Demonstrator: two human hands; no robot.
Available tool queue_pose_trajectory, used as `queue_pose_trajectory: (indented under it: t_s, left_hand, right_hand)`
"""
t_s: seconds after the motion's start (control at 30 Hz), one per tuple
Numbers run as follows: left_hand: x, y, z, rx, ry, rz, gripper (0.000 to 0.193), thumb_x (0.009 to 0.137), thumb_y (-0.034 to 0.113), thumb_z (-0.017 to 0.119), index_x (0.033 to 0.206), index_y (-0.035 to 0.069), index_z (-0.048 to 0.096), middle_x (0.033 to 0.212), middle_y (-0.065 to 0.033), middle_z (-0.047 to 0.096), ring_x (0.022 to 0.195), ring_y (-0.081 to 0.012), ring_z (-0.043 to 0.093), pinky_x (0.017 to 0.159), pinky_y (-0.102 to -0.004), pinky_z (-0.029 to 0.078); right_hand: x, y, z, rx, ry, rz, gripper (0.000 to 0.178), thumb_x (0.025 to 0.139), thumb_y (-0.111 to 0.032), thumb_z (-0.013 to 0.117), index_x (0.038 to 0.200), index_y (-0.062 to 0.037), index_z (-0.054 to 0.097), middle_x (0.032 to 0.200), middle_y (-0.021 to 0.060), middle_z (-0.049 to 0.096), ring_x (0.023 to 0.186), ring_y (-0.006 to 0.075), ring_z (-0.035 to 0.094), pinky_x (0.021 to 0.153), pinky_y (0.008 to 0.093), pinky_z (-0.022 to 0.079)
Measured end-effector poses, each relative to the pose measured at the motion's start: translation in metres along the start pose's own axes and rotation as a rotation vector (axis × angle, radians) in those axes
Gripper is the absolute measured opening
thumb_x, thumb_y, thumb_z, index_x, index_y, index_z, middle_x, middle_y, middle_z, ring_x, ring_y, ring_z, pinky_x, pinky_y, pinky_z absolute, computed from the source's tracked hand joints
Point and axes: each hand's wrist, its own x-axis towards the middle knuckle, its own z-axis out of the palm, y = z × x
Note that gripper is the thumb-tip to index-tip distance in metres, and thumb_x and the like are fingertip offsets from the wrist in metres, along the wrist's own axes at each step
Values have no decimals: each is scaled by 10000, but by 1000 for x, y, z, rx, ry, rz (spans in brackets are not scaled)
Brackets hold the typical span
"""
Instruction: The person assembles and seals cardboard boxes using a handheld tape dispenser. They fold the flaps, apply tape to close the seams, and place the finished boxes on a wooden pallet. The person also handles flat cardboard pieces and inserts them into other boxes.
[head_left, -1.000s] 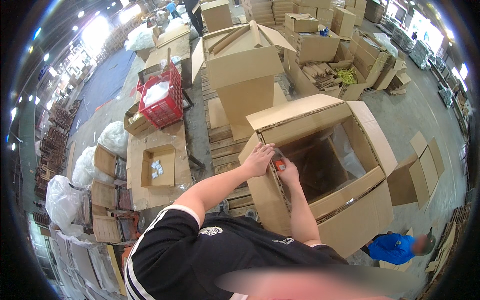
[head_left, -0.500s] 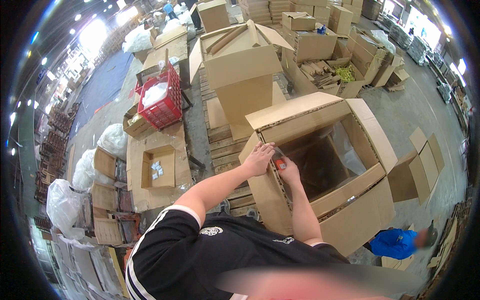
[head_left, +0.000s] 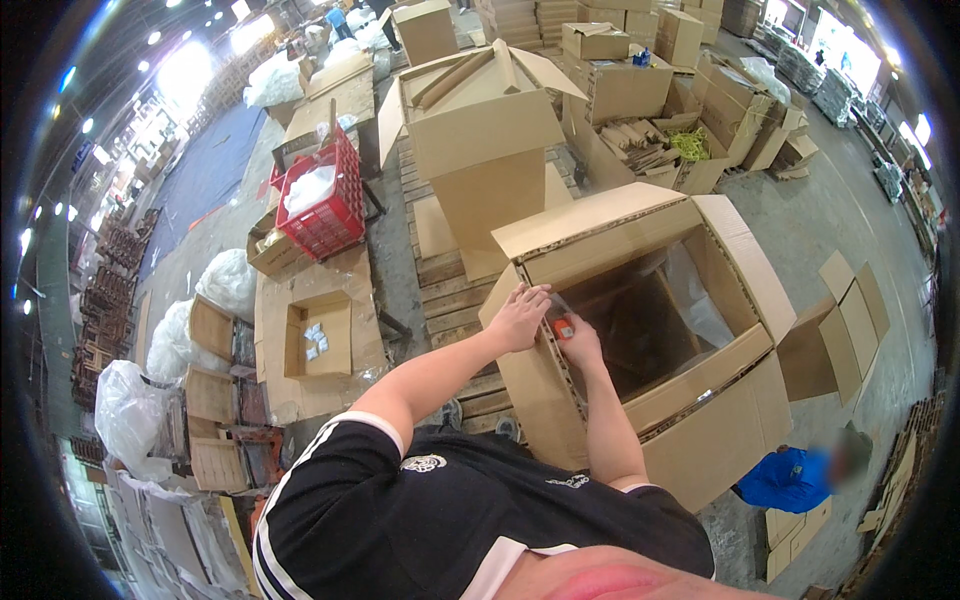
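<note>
A large open cardboard box (head_left: 720,440) stands in front of me, its flaps folded outward. My left hand (head_left: 517,318) lies over the box's left edge, fingers bent around the cardboard there. Just right of it, inside the rim, my right hand (head_left: 581,343) is closed around a small orange-red object (head_left: 564,328); most of it is covered by my fingers, so its kind does not show. Within the box, clear plastic film (head_left: 706,310) covers a dark brown item (head_left: 640,330), whose full shape is hidden.
Another tall open carton (head_left: 485,150) stands ahead on wooden pallets (head_left: 455,300). Left are a red plastic crate (head_left: 335,215) and a shallow cardboard tray (head_left: 342,350) with small packets. A person in blue (head_left: 785,480) is at the lower right, near an opened carton (head_left: 825,335).
Both hands stay at the box's left edge with hardly any movement. The person in blue has shifted slightly.
</note>
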Motion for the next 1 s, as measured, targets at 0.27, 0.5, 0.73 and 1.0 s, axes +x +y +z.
queue_pose_trajectory:
  t_s: [0.27, 0.5, 0.73, 1.0]
  left_hand:
    - [-1, 0, 4, -10, 18, 9, 638, 818, 20, 698, 1436, 5, 541, 1607, -138, 471, 1605, -292, 335, 1352, -543, 216]
    - [-2, 2, 5, 13, 4, -5, 612, 833, 25, 675, 1432, 5, 549, 1610, -141, 472, 1612, -283, 330, 1349, -547, 224]
    - [-7, 8, 5, 4, 43, -17, 605, 839, 27, 664, 1432, -2, 547, 1604, -148, 474, 1614, -285, 329, 1346, -561, 230]
    - [-9, 13, -1, -21, 22, -20, 607, 849, 23, 662, 1442, -2, 536, 1612, -149, 463, 1623, -287, 310, 1344, -569, 236]
  right_hand:
    - [-1, 1, 0, 10, -2, -12, 660, 796, -192, 834, 1423, -77, 664, 1352, 235, 717, 1283, 407, 670, 1090, 462, 543]
    - [-2, 6, 2, 36, 17, -43, 660, 790, -170, 840, 1424, -105, 667, 1344, 226, 719, 1270, 413, 670, 1069, 473, 549]
    - [-3, 9, 3, -21, -7, -4, 723, 777, -176, 858, 1465, -115, 645, 1377, 229, 695, 1293, 416, 654, 1095, 476, 539]
    - [-5, 10, 3, 15, -7, -23, 738, 775, -197, 855, 1474, -103, 637, 1397, 235, 686, 1307, 414, 649, 1102, 474, 534]
